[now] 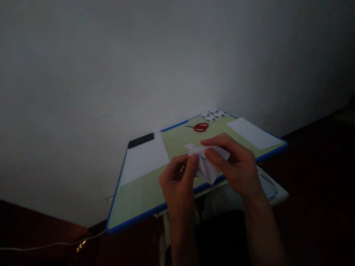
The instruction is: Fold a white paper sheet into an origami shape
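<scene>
A folded sheet of white paper (209, 170) is held up above the front edge of the table, between both hands. My left hand (179, 179) pinches its left side with thumb and fingers. On its right side, my right hand (233, 161) grips the paper, the thumb pressing on the near face. Creases run down the paper to a point at the bottom, and flaps stick out at the top left and right. The fingertips behind the paper are hidden.
The pale green tabletop (140, 200) has a blue rim. Red-handled scissors (200, 127) lie toward the back, near several folded white paper pieces (214, 114). White sheets (142, 158) lie left, under a dark flat object (140, 140); more white paper (253, 133) lies right. A wall stands behind.
</scene>
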### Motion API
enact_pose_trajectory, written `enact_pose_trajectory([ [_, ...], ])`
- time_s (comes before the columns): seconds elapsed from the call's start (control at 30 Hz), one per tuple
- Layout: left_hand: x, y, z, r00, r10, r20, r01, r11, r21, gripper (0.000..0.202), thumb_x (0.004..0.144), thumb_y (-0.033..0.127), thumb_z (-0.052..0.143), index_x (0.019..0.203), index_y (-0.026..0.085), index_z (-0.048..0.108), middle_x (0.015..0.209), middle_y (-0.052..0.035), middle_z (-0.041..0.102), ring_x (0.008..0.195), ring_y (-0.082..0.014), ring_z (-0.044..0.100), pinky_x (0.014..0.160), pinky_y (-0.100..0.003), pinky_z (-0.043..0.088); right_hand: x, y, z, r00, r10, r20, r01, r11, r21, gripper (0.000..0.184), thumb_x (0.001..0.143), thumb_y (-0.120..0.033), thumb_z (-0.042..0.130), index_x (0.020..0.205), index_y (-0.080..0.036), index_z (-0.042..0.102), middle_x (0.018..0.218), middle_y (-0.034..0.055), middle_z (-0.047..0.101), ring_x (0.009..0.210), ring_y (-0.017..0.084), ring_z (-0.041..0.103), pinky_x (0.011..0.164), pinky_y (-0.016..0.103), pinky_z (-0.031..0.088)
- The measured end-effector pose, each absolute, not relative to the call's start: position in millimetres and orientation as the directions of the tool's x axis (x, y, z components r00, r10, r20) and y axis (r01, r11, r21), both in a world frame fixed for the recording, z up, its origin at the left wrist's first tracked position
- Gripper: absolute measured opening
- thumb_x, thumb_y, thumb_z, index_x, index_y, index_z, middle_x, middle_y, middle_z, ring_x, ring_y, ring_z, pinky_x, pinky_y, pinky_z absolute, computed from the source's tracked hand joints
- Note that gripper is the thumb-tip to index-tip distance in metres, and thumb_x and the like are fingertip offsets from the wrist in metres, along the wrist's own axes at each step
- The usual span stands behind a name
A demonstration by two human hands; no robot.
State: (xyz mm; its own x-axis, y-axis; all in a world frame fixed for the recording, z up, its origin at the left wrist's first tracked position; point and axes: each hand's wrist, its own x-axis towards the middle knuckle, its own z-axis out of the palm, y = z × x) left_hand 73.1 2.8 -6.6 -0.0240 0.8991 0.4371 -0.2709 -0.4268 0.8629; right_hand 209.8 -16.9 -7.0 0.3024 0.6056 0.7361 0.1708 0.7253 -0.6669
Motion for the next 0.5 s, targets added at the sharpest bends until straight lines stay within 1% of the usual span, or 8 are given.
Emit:
enact_pose_trajectory([
  [0.13, 72.6, 2.8, -6.6, -0.013, 0.913, 0.408, -0.294, -0.394, 0.871, 0.023, 0.081, 0.038, 0.092, 0.082, 0.018, 0.081, 0.073, -0.0011, 0.074, 0.064, -0.0116, 0.064, 0.059, -0.021, 0.053, 214.0, -16.8, -8.3, 0.253, 0.628, 0.736, 0.187, 0.715, -0.674, 0.017, 0.101, -0.025, 0.071, 0.114, -0.032, 0.081, 0.105, 0.0016, 0.073, 0.099, 0.021, 0.067, 0.085, 0.038, 0.054],
  [0.3, 71.6, 6.1, -6.9, 0.047, 0.923, 0.383, -0.343, -0.345, 0.874, 0.023, 0.078, 0.035, 0.094, 0.077, 0.018, 0.079, 0.072, 0.0002, 0.073, 0.063, -0.0097, 0.062, 0.059, -0.019, 0.052, 216.4, -16.1, -9.0, 0.205, 0.614, 0.762, 0.195, 0.738, -0.646, 0.022, 0.101, -0.02, 0.071, 0.115, -0.034, 0.081, 0.102, 0.0, 0.072, 0.097, 0.019, 0.066, 0.082, 0.036, 0.052],
  [0.4, 71.4, 6.8, -7.0, 0.039, 0.923, 0.384, -0.342, -0.349, 0.873, 0.024, 0.077, 0.034, 0.095, 0.076, 0.018, 0.078, 0.071, 0.0001, 0.073, 0.062, -0.01, 0.063, 0.058, -0.019, 0.053, 217.0, -16.4, -8.4, 0.191, 0.616, 0.764, 0.203, 0.737, -0.645, 0.022, 0.101, -0.02, 0.071, 0.115, -0.034, 0.081, 0.101, -0.0004, 0.072, 0.098, 0.019, 0.066, 0.083, 0.036, 0.052],
  [0.5, 71.7, 6.2, -7.4, 0.019, 0.92, 0.392, -0.308, -0.367, 0.878, 0.023, 0.08, 0.037, 0.093, 0.08, 0.018, 0.08, 0.072, -0.0011, 0.075, 0.063, -0.0115, 0.065, 0.059, -0.021, 0.055, 217.1, -15.9, -8.0, 0.194, 0.611, 0.767, 0.201, 0.741, -0.641, 0.021, 0.101, -0.02, 0.071, 0.113, -0.034, 0.082, 0.1, -0.0002, 0.072, 0.098, 0.019, 0.066, 0.083, 0.036, 0.052],
])
